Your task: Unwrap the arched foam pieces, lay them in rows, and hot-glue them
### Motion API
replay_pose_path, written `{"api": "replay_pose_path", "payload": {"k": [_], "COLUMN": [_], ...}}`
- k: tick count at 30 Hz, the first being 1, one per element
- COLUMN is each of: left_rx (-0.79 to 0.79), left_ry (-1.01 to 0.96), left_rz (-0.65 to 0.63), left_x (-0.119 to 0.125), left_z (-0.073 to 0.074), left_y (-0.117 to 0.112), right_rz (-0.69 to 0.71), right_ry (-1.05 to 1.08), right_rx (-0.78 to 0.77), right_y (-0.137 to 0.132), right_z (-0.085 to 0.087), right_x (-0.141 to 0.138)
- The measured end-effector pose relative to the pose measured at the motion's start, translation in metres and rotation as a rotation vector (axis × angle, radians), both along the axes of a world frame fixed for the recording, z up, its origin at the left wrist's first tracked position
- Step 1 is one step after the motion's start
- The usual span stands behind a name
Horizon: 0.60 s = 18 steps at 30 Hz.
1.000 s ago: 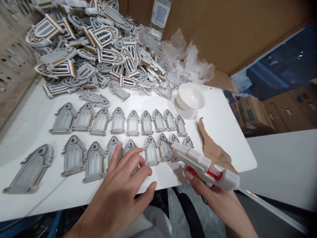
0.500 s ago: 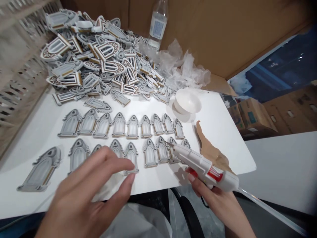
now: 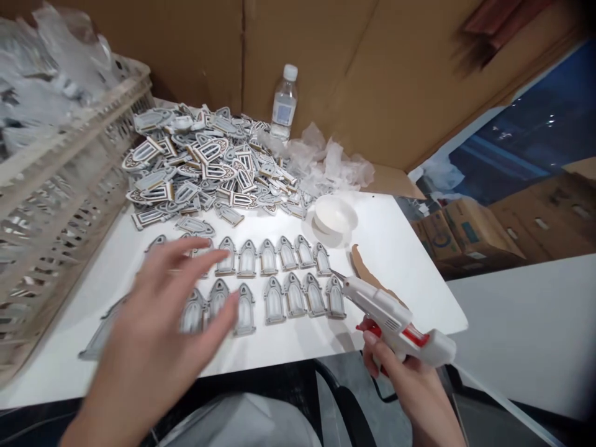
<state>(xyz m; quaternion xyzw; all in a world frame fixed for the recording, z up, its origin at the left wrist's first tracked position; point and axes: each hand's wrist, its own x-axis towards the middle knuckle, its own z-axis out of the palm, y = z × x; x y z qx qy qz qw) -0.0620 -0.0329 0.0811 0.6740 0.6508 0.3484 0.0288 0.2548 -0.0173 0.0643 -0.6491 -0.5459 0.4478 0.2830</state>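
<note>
My right hand point(image 3: 405, 379) is closed round the grip of a white glue gun point(image 3: 395, 320) with a red trigger; its nozzle points left, close to the rightmost piece of the near row. Two rows of grey arched window-shaped pieces point(image 3: 279, 279) lie flat on the white table point(image 3: 400, 248). My left hand point(image 3: 158, 323) hovers open above the left end of these rows, fingers spread and blurred, holding nothing. It hides some of the left pieces. A big heap of the same pieces point(image 3: 205, 164) is piled at the back of the table.
A perforated beige crate point(image 3: 56, 205) stands along the left edge. A water bottle point(image 3: 284, 102), crumpled clear plastic point(image 3: 321, 161), a white bowl point(image 3: 334, 216) and a brown paper scrap point(image 3: 367, 276) sit toward the back and right. Cardboard walls rise behind; boxes point(image 3: 470, 230) lie beyond.
My left hand lifted off the near row and moved left and up, fingers spreading. The view tilted upward, showing the crate and bottle. The glue gun stayed held by the right end.
</note>
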Motion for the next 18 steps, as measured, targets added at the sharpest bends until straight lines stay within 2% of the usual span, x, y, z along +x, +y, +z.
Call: {"api": "replay_pose_path", "payload": {"k": [2, 5, 10, 14, 18], "left_rx": [-0.084, -0.291, -0.408, -0.446, -0.475], "left_ry": [0.100, 0.212, 0.231, 0.172, 0.036], "left_rz": [-0.164, -0.240, -0.217, -0.196, -0.241], "left_x": [0.027, 0.045, 0.049, 0.053, 0.049], "left_z": [-0.002, -0.017, -0.032, -0.033, -0.029], "left_y": [0.016, 0.030, 0.040, 0.048, 0.051], "right_rz": [-0.011, 0.006, 0.015, -0.032, -0.093], "right_ry": [0.000, -0.019, -0.018, -0.017, 0.011], "right_rx": [0.020, 0.005, -0.024, -0.045, -0.019], "right_y": [0.000, -0.001, 0.000, 0.000, 0.001], "right_z": [0.002, 0.002, -0.002, 0.001, 0.004], "right_x": [0.002, 0.007, 0.015, 0.011, 0.006]}}
